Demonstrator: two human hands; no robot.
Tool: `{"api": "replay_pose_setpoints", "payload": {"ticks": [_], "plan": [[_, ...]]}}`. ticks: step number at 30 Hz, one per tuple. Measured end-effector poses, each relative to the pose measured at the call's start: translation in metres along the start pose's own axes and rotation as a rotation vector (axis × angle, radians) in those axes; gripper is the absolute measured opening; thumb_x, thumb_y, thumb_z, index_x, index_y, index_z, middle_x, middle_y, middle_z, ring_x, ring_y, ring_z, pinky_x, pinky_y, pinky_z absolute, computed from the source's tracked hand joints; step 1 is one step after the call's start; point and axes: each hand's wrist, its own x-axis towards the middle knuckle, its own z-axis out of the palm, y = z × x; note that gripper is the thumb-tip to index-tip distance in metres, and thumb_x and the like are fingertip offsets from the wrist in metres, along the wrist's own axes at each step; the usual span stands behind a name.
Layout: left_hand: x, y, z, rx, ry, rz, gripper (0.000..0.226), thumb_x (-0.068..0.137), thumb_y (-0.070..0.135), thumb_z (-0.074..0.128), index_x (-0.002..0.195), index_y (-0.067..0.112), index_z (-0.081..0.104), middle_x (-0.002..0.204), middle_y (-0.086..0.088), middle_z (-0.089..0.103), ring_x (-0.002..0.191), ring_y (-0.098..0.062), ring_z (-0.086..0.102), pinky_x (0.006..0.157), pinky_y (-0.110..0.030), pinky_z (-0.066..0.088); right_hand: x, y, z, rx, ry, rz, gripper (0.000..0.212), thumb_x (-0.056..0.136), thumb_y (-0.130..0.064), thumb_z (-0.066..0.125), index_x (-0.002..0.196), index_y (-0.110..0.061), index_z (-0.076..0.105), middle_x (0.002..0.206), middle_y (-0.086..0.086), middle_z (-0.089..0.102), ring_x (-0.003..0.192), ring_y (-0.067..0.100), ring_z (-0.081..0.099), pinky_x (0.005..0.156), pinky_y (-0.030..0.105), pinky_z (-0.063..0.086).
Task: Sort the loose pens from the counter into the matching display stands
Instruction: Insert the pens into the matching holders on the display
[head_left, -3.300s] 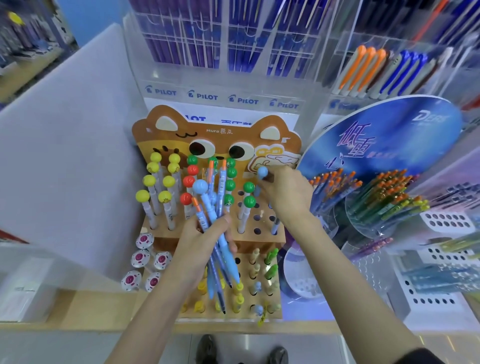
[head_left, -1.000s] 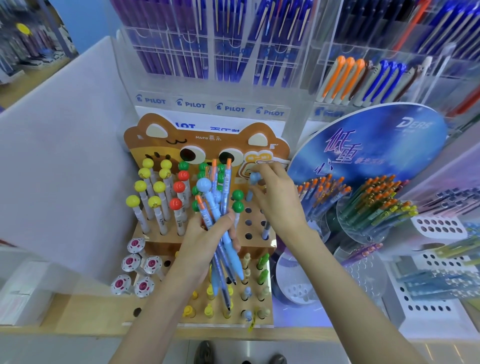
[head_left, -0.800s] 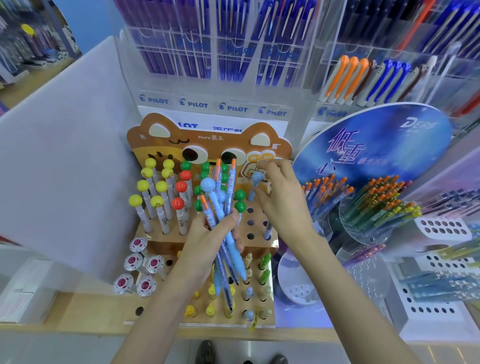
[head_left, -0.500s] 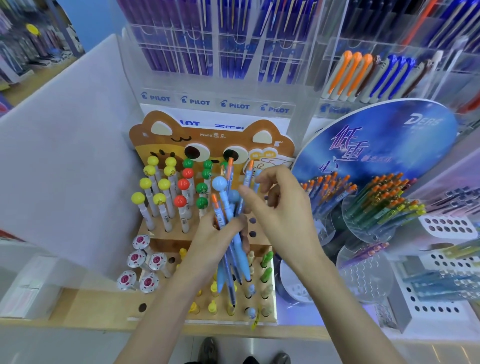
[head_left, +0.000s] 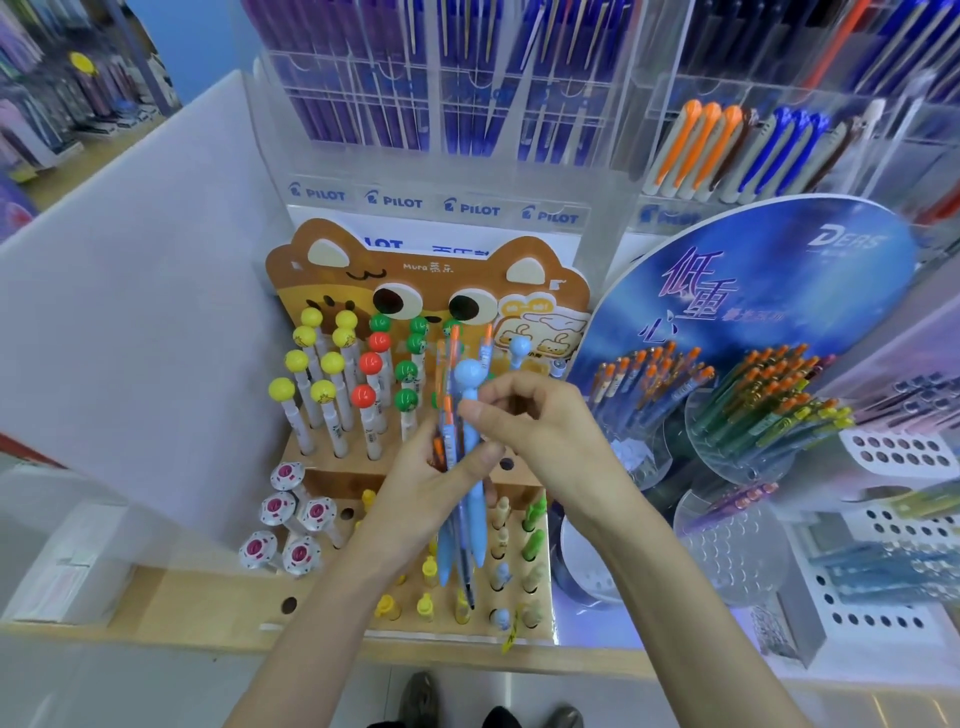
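My left hand (head_left: 415, 499) grips a bundle of loose pens (head_left: 462, 540), blue barrels with orange tips, held upright in front of the bear-shaped wooden stand (head_left: 332, 275). My right hand (head_left: 545, 436) has come across to the bundle, and its thumb and curled fingers pinch the stem of a light-blue ball-topped pen (head_left: 470, 375) that sticks out of it. Another light-blue ball-topped pen (head_left: 519, 345) stands in the stand's right side. Yellow ball pens (head_left: 311, 364), red ball pens (head_left: 370, 364) and green ball pens (head_left: 410, 364) fill the stand's left rows.
A round blue display (head_left: 753, 291) with orange-tipped pens (head_left: 649, 379) stands to the right. Clear Pilot racks (head_left: 436, 202) rise behind. A white holed stand (head_left: 893, 452) is at the far right, a grey partition (head_left: 130, 338) on the left. The counter edge (head_left: 156, 636) runs near me.
My right hand left the light-blue pen standing in the stand's right side and moved back left to the bundle, where it now pinches another ball-topped pen. My left hand stayed put.
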Motion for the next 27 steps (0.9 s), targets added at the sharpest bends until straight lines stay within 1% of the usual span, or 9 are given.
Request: {"api": "replay_pose_setpoints", "payload": {"ticks": [3,6,9,12,15,17,19,22,27], "plan": [[0.001,-0.003,-0.001,-0.035,0.105,0.024,0.031,0.071,0.045,0.062,0.088,0.020,0.059,0.063,0.004,0.065,0.056,-0.009,0.062,0.051,-0.019,0.049,0.000,-0.001,-0.004,0.046,0.083,-0.026,0.008,0.089,-0.017,0.066,0.082,-0.013,0.064,0.060,0.000,0.051,0.049,0.001,0.047,0.051,0.014,0.040],[0.005,-0.003,-0.003,-0.043,0.234,0.058,0.029,0.078,0.046,0.059,0.078,0.018,0.055,0.058,0.009,0.055,0.054,-0.007,0.058,0.051,-0.018,0.047,0.001,-0.001,-0.011,0.059,0.181,-0.083,0.010,0.090,-0.018,0.065,0.080,-0.016,0.064,0.060,-0.008,0.054,0.050,0.002,0.045,0.051,0.017,0.038],[0.010,-0.001,-0.009,-0.012,0.289,0.089,0.021,0.084,0.047,0.064,0.068,0.035,0.059,0.058,0.008,0.054,0.056,-0.017,0.061,0.047,-0.025,0.048,0.002,-0.003,-0.017,0.115,0.257,-0.154,0.012,0.093,-0.015,0.060,0.081,-0.012,0.062,0.056,-0.009,0.057,0.050,0.008,0.049,0.049,0.020,0.041],[0.010,0.001,-0.011,0.036,0.292,0.130,0.019,0.080,0.053,0.062,0.067,0.039,0.060,0.059,0.006,0.054,0.055,-0.016,0.060,0.049,-0.027,0.047,0.007,-0.006,-0.029,0.197,0.387,-0.221,0.011,0.095,-0.012,0.057,0.085,-0.009,0.060,0.060,-0.002,0.062,0.051,0.015,0.053,0.051,0.024,0.046],[0.009,-0.001,-0.012,0.063,0.302,0.129,0.021,0.077,0.057,0.059,0.066,0.039,0.059,0.058,0.007,0.055,0.055,-0.013,0.056,0.054,-0.031,0.045,0.015,-0.001,-0.039,-0.014,0.514,-0.292,0.011,0.095,-0.017,0.058,0.085,-0.019,0.058,0.075,0.002,0.066,0.066,0.017,0.064,0.064,0.033,0.054],[0.008,-0.003,-0.011,0.077,0.304,0.126,0.024,0.078,0.057,0.059,0.064,0.037,0.058,0.057,0.005,0.055,0.055,-0.013,0.054,0.057,-0.033,0.045,0.022,0.006,-0.037,-0.192,0.515,-0.297,0.011,0.095,-0.019,0.058,0.085,-0.021,0.056,0.082,0.001,0.067,0.077,0.019,0.066,0.072,0.036,0.054],[0.008,-0.004,-0.011,0.079,0.308,0.123,0.027,0.078,0.057,0.059,0.063,0.034,0.057,0.056,0.004,0.053,0.054,-0.014,0.052,0.058,-0.033,0.045,0.029,0.014,-0.031,-0.325,0.480,-0.275,0.006,0.094,-0.017,0.058,0.089,-0.015,0.059,0.084,0.000,0.068,0.078,0.014,0.065,0.072,0.032,0.052],[0.009,-0.004,-0.012,0.087,0.300,0.137,0.029,0.080,0.056,0.059,0.062,0.033,0.055,0.056,0.004,0.051,0.054,-0.015,0.050,0.058,-0.033,0.044,0.040,0.023,-0.027,-0.487,0.430,-0.245,0.013,0.093,-0.015,0.059,0.097,-0.004,0.064,0.090,0.009,0.070,0.083,0.022,0.065,0.075,0.040,0.052],[0.010,-0.004,-0.016,0.080,0.304,0.160,0.026,0.084,0.052,0.058,0.063,0.036,0.056,0.056,0.005,0.051,0.054,-0.012,0.050,0.058,-0.031,0.044,0.045,0.026,-0.030,-0.543,0.421,-0.236,0.016,0.093,-0.016,0.058,0.098,-0.002,0.066,0.090,0.012,0.069,0.082,0.026,0.065,0.076,0.044,0.051]]}}
